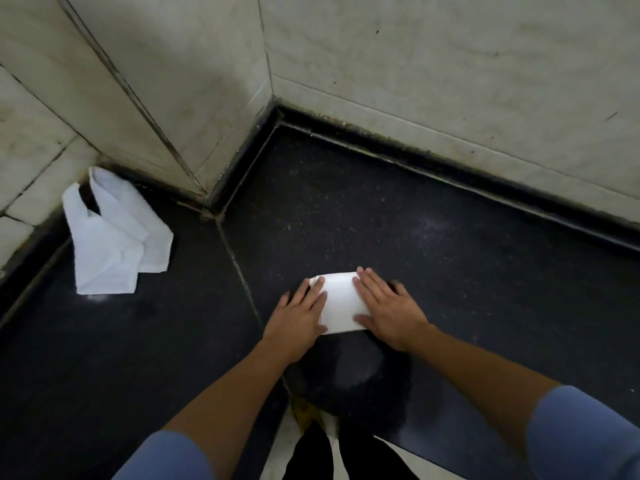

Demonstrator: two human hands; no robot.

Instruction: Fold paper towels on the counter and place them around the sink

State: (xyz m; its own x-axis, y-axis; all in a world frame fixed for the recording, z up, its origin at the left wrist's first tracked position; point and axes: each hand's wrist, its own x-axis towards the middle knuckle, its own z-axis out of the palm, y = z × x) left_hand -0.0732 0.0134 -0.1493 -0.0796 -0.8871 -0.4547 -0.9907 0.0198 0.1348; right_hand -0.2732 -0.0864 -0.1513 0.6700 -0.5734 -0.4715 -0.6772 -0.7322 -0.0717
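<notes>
Atop folded towel (341,303): left hand (299,317), right hand (388,306).

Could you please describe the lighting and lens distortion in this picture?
Head view: dim overall; the folded paper towel under left hand and right hand is blown out white, texture lost; a soft dark shadow lies on the counter below the wrists; wide-angle lens slightly bows the wall lines.

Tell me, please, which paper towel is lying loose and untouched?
The larger towel by the left wall, rumpled with raised folds; the small towel lies flat under the left hand and right hand.
</notes>
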